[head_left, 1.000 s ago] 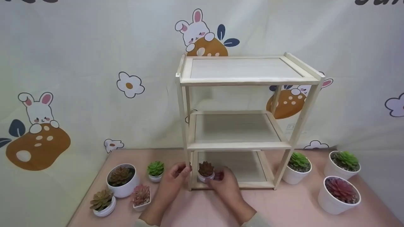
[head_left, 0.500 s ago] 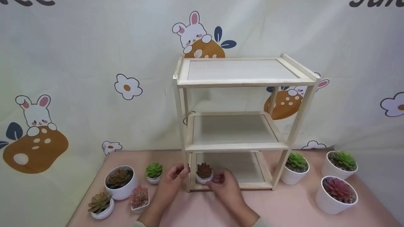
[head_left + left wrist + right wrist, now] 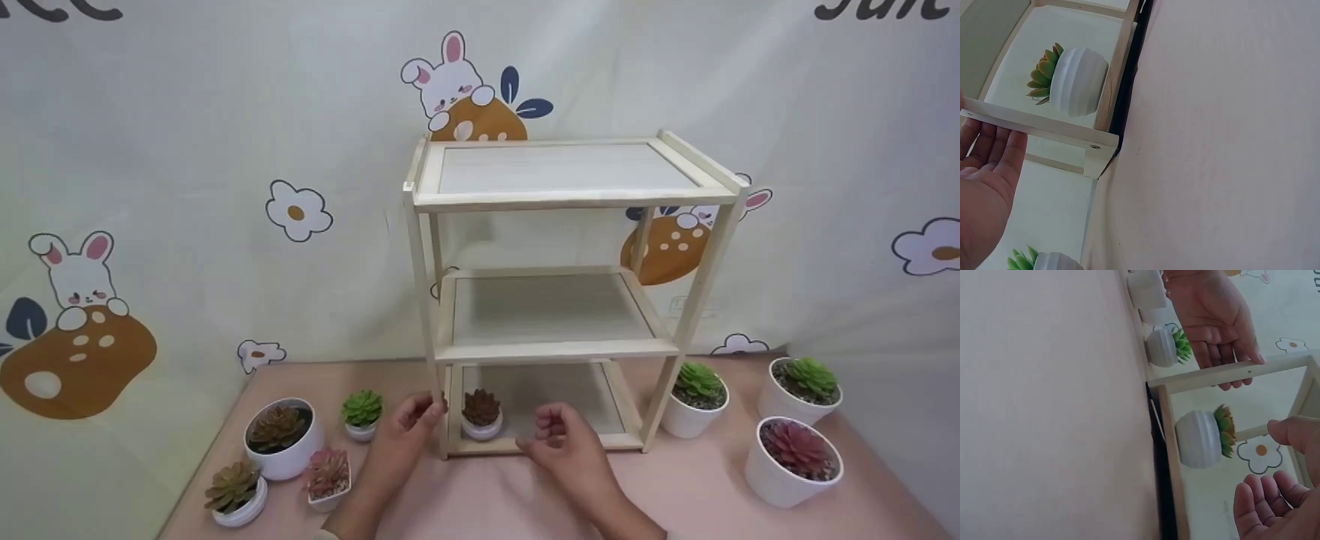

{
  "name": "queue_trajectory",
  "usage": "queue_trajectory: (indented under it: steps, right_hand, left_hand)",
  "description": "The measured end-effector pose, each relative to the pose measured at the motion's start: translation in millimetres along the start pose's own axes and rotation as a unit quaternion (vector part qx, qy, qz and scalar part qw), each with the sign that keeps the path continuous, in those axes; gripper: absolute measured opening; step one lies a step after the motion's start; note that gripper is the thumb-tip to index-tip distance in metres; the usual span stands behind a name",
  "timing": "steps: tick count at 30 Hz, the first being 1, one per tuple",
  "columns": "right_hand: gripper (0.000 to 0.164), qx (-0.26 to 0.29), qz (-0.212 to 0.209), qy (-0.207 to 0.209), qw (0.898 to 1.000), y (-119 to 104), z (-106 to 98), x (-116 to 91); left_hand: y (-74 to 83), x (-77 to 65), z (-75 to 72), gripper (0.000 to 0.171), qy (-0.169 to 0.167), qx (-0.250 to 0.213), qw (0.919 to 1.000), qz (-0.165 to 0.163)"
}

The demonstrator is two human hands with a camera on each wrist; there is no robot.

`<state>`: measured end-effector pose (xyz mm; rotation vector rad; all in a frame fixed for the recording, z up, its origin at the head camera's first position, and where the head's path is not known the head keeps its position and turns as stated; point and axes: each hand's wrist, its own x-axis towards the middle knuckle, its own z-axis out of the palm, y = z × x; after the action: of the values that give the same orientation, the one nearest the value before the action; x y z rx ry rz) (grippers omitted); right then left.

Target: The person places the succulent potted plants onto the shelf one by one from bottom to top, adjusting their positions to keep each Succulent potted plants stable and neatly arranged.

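Note:
A small brownish succulent in a white pot (image 3: 482,429) stands upright on the bottom tier of the wooden shelf rack (image 3: 555,349), near its left front corner. Beside it, my left hand (image 3: 397,442) holds the rack's front left post (image 3: 1207,378); in the right wrist view the thumb lies on one side and the fingers reach round behind. My right hand (image 3: 574,450) is just right of the pot, apart from it, fingers loosely bent and nothing between thumb and fingers. The right wrist view shows a gap between this hand and the potted succulent (image 3: 1201,439).
Left of the rack stand a green succulent (image 3: 361,412), a pink one (image 3: 328,478), a brown one in a larger pot (image 3: 283,442) and an olive one (image 3: 236,493). To the right are two green plants (image 3: 696,401) (image 3: 802,390) and a red one (image 3: 795,461).
My right hand has let go of the small succulent's pot and drawn back to the right. The pot stays on the bottom tier. My left hand stays at the post; the head view has shifted slightly.

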<state>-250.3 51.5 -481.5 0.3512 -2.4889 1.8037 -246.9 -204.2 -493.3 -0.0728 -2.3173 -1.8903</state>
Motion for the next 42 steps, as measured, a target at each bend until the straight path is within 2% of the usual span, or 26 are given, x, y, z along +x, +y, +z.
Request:
queue_trajectory:
  steps: [10, 17, 28, 34, 39, 42]
  right_hand:
    - [0.044, 0.017, 0.021, 0.027, 0.999, -10, -44, -10]
    - [0.044, 0.043, -0.002, 0.05, 0.998, -9, -79, -21]
    - [0.047, 0.02, -0.042, 0.088, 0.995, 15, -134, -36]
    - [0.059, -0.015, -0.04, 0.095, 0.995, 25, -165, -42]
    - [0.068, -0.014, -0.052, 0.099, 0.994, 35, -190, -48]
    - [0.073, -0.035, -0.064, 0.104, 0.992, 40, -201, -51]
  left_hand:
    - [-0.3, 0.4, 1.6, 0.05, 0.007, 0.019, 0.9997, -0.015]
    - [0.1, 0.0, 1.6, 0.048, 0.008, 0.013, 0.9999, -0.009]
    - [0.7, -0.9, 0.8, 0.045, 0.001, -0.008, 1.0, 0.0]
    - [0.3, 0.1, 0.3, 0.044, 0.003, -0.009, 0.9999, -0.004]
    - [-1.2, 0.7, 1.1, 0.045, 0.0, -0.012, 0.9999, 0.001]
    - [-0.5, 0.8, 0.3, 0.048, 0.003, -0.007, 1.0, -0.006]
